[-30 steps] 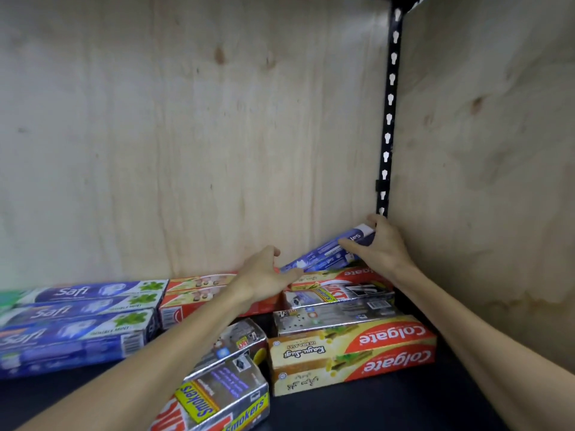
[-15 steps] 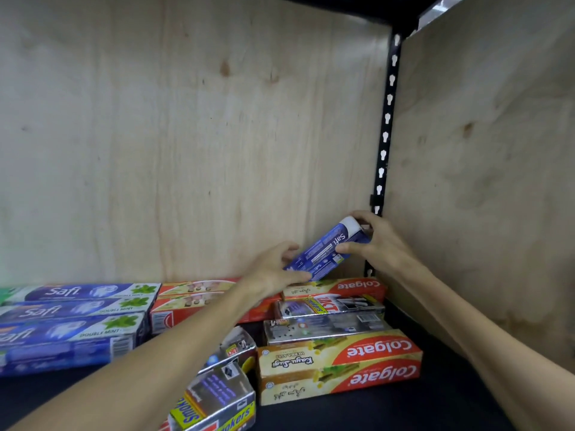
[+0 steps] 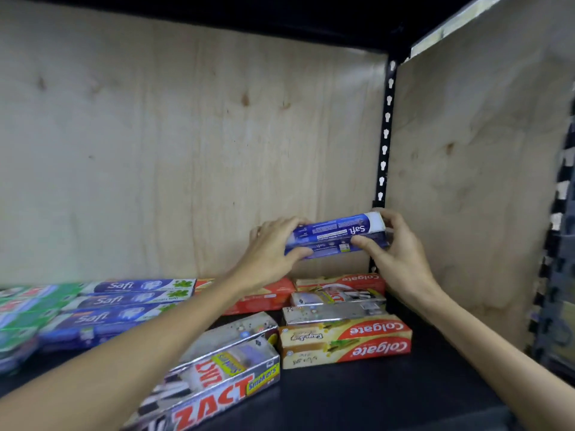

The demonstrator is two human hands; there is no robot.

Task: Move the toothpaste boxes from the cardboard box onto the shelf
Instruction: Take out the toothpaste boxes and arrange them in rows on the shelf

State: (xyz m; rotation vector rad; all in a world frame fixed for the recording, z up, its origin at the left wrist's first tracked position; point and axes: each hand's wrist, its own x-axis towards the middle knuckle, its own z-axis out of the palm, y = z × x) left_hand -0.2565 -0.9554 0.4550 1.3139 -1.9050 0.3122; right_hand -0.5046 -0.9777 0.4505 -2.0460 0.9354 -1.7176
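Safi box (image 3: pixel 337 236) up in air near shelf's back right corner, print upside down, roughly level. Left hand (image 3: pixel 270 250) gripping its left end, right hand (image 3: pixel 395 247) pinching right end — two-ended hold, likely for turning or squaring before setting down. Below: Colgate boxes (image 3: pixel 345 343) and Zact boxes (image 3: pixel 224 371) lying flat on dark shelf (image 3: pixel 357 396); Safi row (image 3: pixel 118 301) toward back left. Plywood back (image 3: pixel 186 150) and side wall, black slotted post (image 3: pixel 385 135) in corner. Cardboard box out of view.
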